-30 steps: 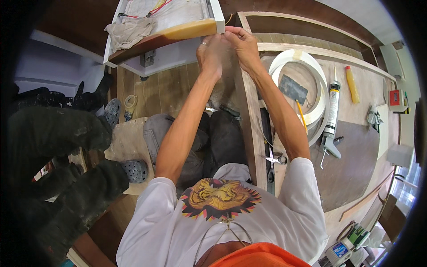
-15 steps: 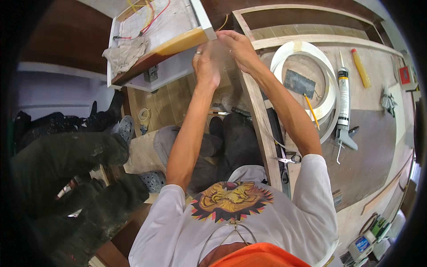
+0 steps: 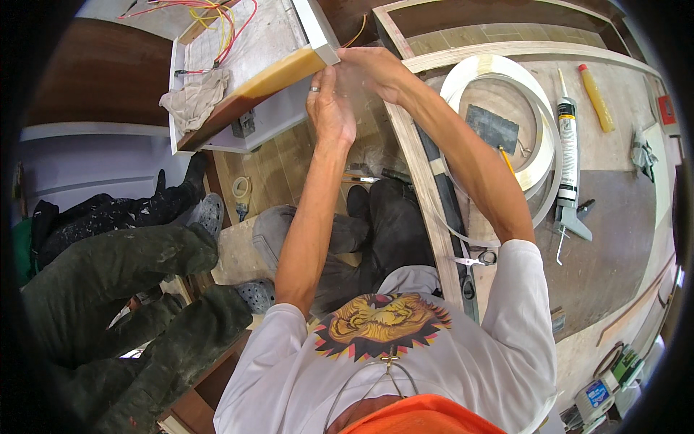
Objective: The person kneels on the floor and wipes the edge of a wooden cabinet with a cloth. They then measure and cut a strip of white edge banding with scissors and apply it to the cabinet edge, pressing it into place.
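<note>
Both hands work at the near right corner of a white cabinet (image 3: 314, 32) with a brown and yellowish front edge (image 3: 278, 76). My left hand (image 3: 332, 112), a ring on one finger, is closed just below that corner with its thumb up against the edge. Its other fingers are partly hidden, so what they hold cannot be made out. From the right, my right hand (image 3: 379, 72) reaches in and its fingertips close on the corner. A blur between the hands hides detail. On the cabinet lie a crumpled cloth (image 3: 195, 98) and red and yellow wires (image 3: 220, 43).
On the board at right lie a roll of white edging strip (image 3: 538, 101), a dark sheet (image 3: 491, 130), a pencil (image 3: 507, 159), scissors (image 3: 477, 259), a sealant gun (image 3: 569, 166) and a yellow bottle (image 3: 596, 98). Another person's legs (image 3: 137, 264) are at left. A tape roll (image 3: 241, 189) lies on the floor.
The whole view has shifted slightly. Both hands stay at the cabinet corner, and the right fingers lie a little flatter across it.
</note>
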`<state>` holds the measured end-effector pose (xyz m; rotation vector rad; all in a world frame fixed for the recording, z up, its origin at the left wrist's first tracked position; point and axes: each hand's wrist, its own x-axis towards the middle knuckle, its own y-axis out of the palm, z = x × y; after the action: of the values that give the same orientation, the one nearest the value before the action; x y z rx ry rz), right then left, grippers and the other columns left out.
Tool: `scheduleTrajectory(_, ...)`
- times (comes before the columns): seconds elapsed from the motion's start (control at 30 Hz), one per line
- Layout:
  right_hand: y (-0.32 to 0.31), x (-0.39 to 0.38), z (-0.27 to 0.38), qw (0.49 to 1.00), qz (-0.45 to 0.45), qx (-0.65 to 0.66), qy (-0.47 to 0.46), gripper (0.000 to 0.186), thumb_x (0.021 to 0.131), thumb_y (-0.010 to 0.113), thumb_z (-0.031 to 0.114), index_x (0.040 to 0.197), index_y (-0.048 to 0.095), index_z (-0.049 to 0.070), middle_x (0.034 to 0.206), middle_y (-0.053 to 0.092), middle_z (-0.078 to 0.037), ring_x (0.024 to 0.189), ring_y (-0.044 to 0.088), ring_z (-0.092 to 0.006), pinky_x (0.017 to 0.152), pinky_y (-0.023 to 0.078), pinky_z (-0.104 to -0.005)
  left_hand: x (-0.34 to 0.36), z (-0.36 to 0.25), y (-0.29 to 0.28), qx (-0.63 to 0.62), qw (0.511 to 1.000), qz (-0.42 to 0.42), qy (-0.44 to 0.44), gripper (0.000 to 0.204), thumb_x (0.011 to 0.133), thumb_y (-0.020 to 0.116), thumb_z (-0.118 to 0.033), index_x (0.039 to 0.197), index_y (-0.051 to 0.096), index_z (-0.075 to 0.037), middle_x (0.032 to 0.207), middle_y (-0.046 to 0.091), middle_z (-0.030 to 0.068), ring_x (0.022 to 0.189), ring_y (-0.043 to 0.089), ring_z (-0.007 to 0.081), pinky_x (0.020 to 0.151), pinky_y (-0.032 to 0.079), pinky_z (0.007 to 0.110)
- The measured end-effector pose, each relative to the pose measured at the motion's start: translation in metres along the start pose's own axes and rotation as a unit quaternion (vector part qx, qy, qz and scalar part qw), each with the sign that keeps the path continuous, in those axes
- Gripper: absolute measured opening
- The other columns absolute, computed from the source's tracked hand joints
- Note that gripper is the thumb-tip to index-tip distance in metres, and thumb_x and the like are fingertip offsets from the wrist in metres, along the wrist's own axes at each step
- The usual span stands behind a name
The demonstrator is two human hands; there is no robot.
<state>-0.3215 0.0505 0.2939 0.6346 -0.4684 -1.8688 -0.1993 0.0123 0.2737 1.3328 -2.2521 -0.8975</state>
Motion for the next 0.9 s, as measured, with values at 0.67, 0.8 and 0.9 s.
scheduleTrajectory(0.67, -0.022, 0.037, -0.023, 0.988, 0.048, 0.108, 0.095, 0.025, 0.095, 0.076, 0.029, 0.086, 0.066, 0.008, 0.078, 0.068, 0.000, 0.064, 0.061, -0.0089, 0.061, 0.050, -0.0234, 0.004, 0.006, 0.000, -0.012, 1.000, -0.018, 0.001, 0.019, 0.099, 0.069, -0.013, 0.113, 0.064, -0.002, 0.106, 0.067, 0.0050, 0.097, 0.062, 0.0127, 0.091, 0.050, 0.027)
scheduleTrajectory(0.8, -0.015, 0.021, -0.011, 0.989, 0.059, 0.085, 0.110, 0.026, 0.094, 0.076, 0.031, 0.086, 0.065, 0.009, 0.078, 0.067, 0.000, 0.064, 0.061, -0.0083, 0.060, 0.050, -0.0230, 0.004, 0.003, -0.006, -0.012, 1.000, -0.016, 0.004, 0.018, 0.099, 0.069, -0.013, 0.113, 0.064, -0.003, 0.106, 0.068, 0.0045, 0.097, 0.062, 0.0121, 0.089, 0.050, 0.026)
scheduleTrajectory(0.9, -0.016, 0.021, -0.010, 0.989, 0.063, 0.078, 0.106, 0.026, 0.094, 0.076, 0.031, 0.086, 0.065, 0.009, 0.078, 0.067, 0.001, 0.064, 0.060, -0.0077, 0.060, 0.049, -0.0228, 0.007, 0.004, -0.008, -0.013, 1.000, 0.004, 0.006, 0.023, 0.099, 0.069, -0.013, 0.117, 0.063, -0.002, 0.108, 0.067, 0.0047, 0.098, 0.061, 0.0116, 0.088, 0.048, 0.024)
